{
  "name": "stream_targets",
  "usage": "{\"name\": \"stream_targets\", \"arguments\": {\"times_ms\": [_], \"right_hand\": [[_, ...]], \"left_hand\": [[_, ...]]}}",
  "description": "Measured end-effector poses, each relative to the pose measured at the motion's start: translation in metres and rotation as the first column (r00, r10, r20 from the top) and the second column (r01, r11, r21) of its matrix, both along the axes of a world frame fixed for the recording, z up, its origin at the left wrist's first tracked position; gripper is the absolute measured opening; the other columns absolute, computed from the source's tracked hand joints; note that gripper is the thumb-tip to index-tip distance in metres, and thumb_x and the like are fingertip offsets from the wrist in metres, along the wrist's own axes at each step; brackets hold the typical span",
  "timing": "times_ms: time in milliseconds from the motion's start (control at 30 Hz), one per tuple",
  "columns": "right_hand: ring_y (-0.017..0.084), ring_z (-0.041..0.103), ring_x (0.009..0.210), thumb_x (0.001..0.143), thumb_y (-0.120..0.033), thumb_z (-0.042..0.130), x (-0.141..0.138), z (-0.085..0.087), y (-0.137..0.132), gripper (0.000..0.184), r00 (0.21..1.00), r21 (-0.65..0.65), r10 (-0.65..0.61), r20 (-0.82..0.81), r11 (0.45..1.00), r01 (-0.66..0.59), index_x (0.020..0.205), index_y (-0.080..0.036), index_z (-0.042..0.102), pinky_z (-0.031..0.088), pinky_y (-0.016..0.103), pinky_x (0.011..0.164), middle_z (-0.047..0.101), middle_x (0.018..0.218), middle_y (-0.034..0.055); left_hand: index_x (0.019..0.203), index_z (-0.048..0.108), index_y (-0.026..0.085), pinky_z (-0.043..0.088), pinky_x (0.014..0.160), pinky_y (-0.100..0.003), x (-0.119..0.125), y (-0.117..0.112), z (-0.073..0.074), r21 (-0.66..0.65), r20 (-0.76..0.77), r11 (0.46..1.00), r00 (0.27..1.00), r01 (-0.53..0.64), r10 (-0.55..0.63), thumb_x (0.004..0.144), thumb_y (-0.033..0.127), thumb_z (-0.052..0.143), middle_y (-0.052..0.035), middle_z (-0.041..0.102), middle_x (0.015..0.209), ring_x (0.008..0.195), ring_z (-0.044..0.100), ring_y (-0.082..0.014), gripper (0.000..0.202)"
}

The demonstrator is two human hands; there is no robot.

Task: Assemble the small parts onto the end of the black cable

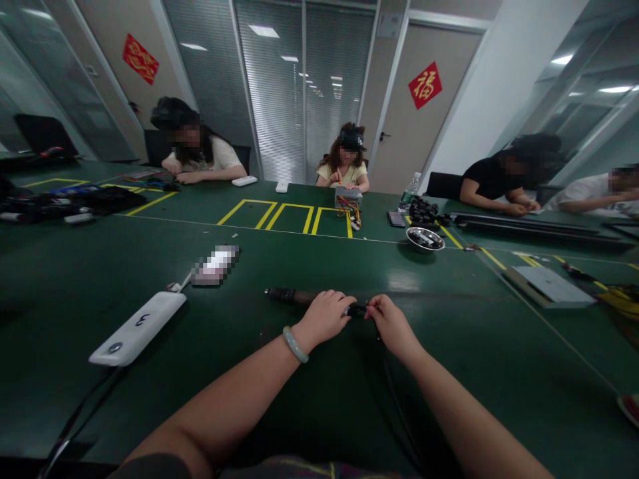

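A slim dark electric screwdriver (283, 294) lies across the green table in front of me, its narrow tip pointing left. My left hand (327, 314), with a pale green bangle at the wrist, is wrapped over its body from above. At the tool's right end, the fingertips of my right hand (392, 326) pinch the black cable end, close beside the left fingers. From there a black cable (397, 399) runs down toward my lap. The fingers hide exactly how cable and tool meet.
To the left lie a white power bank (140, 329) and a blurred-out phone (215, 265), joined by a short cable. A metal bowl (425, 239) stands ahead to the right, a flat grey box (549, 286) farther right. Several people sit across the green table (224, 412).
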State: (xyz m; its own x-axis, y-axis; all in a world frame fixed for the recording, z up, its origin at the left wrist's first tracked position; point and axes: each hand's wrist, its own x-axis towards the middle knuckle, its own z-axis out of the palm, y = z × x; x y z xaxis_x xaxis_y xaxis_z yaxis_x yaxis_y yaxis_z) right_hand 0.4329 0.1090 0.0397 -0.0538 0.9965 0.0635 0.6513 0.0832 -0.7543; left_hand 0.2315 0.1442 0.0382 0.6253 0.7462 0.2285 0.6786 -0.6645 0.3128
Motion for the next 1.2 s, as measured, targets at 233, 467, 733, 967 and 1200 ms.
{"name": "stream_targets", "arguments": {"times_ms": [233, 467, 733, 967, 1200], "right_hand": [[0.017, 0.061, 0.071, 0.092, -0.032, 0.042, 0.001, -0.023, 0.003, 0.013, 0.994, -0.031, -0.034, 0.101, 0.999, 0.037, 0.095, -0.023, 0.051, 0.041, 0.028, 0.063, 0.066, 0.080, 0.0001], [0.017, 0.061, 0.078, 0.087, -0.027, 0.053, 0.003, -0.025, -0.001, 0.012, 0.980, 0.017, 0.045, 0.193, 0.999, -0.049, 0.095, -0.023, 0.060, 0.042, 0.026, 0.067, 0.067, 0.085, 0.0004], [0.016, 0.062, 0.077, 0.085, -0.027, 0.057, -0.007, -0.029, -0.005, 0.010, 0.976, 0.044, -0.042, 0.214, 0.998, 0.033, 0.092, -0.023, 0.063, 0.043, 0.026, 0.069, 0.068, 0.084, 0.0003], [0.016, 0.062, 0.075, 0.084, -0.026, 0.058, -0.011, -0.030, -0.007, 0.007, 0.967, 0.108, -0.060, 0.247, 0.994, 0.034, 0.088, -0.022, 0.062, 0.043, 0.026, 0.068, 0.067, 0.079, 0.0004], [0.017, 0.062, 0.077, 0.084, -0.027, 0.058, -0.011, -0.030, -0.006, 0.010, 0.971, 0.118, -0.044, 0.235, 0.993, 0.016, 0.089, -0.022, 0.065, 0.044, 0.027, 0.069, 0.068, 0.080, 0.0010]], "left_hand": [[0.124, 0.052, 0.028, 0.038, 0.096, -0.040, -0.021, -0.006, 0.000, -0.035, -0.009, 0.999, 0.999, -0.037, 0.036, 0.087, 0.030, 0.056, -0.0042, 0.059, 0.116, 0.107, 0.053, -0.0243, 0.037], [0.113, 0.054, 0.022, 0.034, 0.102, -0.041, -0.004, -0.015, -0.003, 0.052, 0.028, 0.996, 0.997, -0.079, 0.077, 0.084, 0.018, 0.056, -0.0055, 0.057, 0.115, 0.109, 0.052, -0.0236, 0.030], [0.101, 0.055, 0.022, 0.041, 0.084, -0.035, 0.005, -0.007, -0.010, 0.093, -0.023, 0.991, 0.995, -0.094, 0.097, 0.088, 0.020, 0.055, -0.0045, 0.059, 0.101, 0.096, 0.055, -0.0216, 0.013], [0.098, 0.058, 0.023, 0.040, 0.081, -0.034, 0.000, -0.007, -0.012, 0.110, 0.046, 0.993, 0.998, -0.039, 0.034, 0.087, 0.017, 0.056, -0.0020, 0.060, 0.100, 0.093, 0.055, -0.0199, 0.013], [0.098, 0.058, 0.023, 0.040, 0.083, -0.033, -0.003, -0.007, -0.012, 0.108, 0.093, 0.994, 0.996, -0.015, 0.005, 0.086, 0.014, 0.056, -0.0008, 0.060, 0.102, 0.095, 0.055, -0.0188, 0.016]]}}
